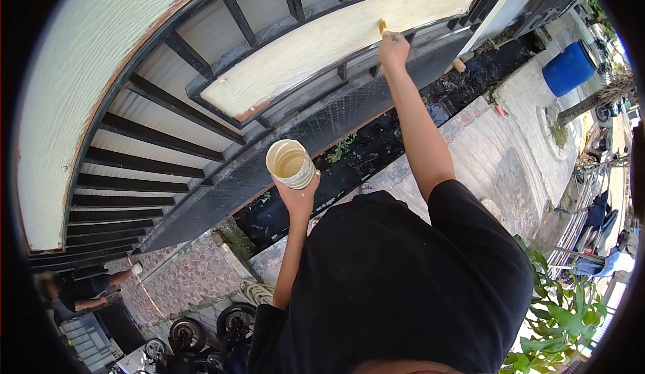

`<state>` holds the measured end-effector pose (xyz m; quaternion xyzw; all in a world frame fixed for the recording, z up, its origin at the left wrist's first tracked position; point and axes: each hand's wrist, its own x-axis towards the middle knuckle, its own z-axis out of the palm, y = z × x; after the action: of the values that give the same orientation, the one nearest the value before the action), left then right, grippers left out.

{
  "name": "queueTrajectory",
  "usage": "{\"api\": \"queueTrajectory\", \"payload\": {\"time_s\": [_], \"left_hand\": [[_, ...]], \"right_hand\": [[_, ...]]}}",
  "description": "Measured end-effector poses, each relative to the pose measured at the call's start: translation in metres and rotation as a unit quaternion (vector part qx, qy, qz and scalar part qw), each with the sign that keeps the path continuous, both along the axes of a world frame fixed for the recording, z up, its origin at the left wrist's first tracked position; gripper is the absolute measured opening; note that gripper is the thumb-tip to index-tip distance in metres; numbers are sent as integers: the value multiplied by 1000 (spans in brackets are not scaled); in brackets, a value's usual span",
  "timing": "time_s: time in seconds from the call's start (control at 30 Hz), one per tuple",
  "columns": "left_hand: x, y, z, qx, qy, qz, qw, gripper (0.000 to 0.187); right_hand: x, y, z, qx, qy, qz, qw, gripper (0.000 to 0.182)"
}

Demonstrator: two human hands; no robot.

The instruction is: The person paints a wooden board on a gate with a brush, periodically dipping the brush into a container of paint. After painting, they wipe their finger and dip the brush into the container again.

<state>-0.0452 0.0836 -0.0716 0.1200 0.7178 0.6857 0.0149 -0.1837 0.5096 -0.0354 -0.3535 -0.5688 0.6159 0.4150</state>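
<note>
My left hand (299, 196) is wrapped round a cream-coloured cup (290, 164), held upright enough that its open mouth and pale inside show. Up at the fence, my right hand (394, 50) grips a small brush (383, 27) with a yellowish end. The brush is at the cream-painted board (322, 50), which is fixed with screws among black metal bars (178, 109). Bare reddish-brown patches show at the board's lower left corner. The brush's handle is mostly hidden in my fingers.
A larger cream panel (80, 99) fills the upper left. Below the fence runs a dark wet ditch (363, 162) beside concrete paving (470, 152). A blue barrel (569, 69) stands at right. Motorbikes (188, 334) and another person (74, 293) are at lower left, leafy plants (561, 313) at lower right.
</note>
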Motion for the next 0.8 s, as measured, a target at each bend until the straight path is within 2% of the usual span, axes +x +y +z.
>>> {"api": "queueTrajectory", "payload": {"time_s": [0.03,0.1,0.2,0.23,0.33,0.43,0.47,0.53,0.57,0.6,0.63,0.7,0.8], "left_hand": [[0,1,1,-1,2,-1,1000,84],[-1,3,-5,4,-7,-3,1000,84],[-4,3,-6,5,-12,-14,1000,84],[-3,3,-5,2,-12,-20,1000,85],[2,3,0,-5,-13,-17,1000,85],[3,1,3,-7,-5,-17,1000,85],[4,0,4,-7,-4,-16,1000,85],[5,0,10,5,-17,-17,1000,84],[5,0,9,5,-18,-15,1000,84],[5,0,6,4,-17,-12,1000,84],[3,-1,5,3,-16,-10,1000,84],[0,-1,-1,-1,-9,-7,1000,85],[5,-1,-3,-6,-14,-14,1000,85]], "right_hand": [[3,-29,-3,21,-4,21,1000,15],[47,-84,37,-126,8,192,973,17],[73,-72,40,-173,0,212,962,19],[72,-58,47,-176,11,153,972,18],[57,14,44,-104,60,1,993,35],[39,50,43,-71,16,-41,997,35],[33,47,35,-70,34,-2,997,34],[14,20,3,35,0,25,999,33],[19,-13,2,36,-20,60,997,31],[51,-63,44,-83,14,168,982,26],[62,-70,50,-84,14,169,982,26],[77,-66,53,-168,-5,192,967,24],[65,15,37,-125,68,40,989,26]]}}
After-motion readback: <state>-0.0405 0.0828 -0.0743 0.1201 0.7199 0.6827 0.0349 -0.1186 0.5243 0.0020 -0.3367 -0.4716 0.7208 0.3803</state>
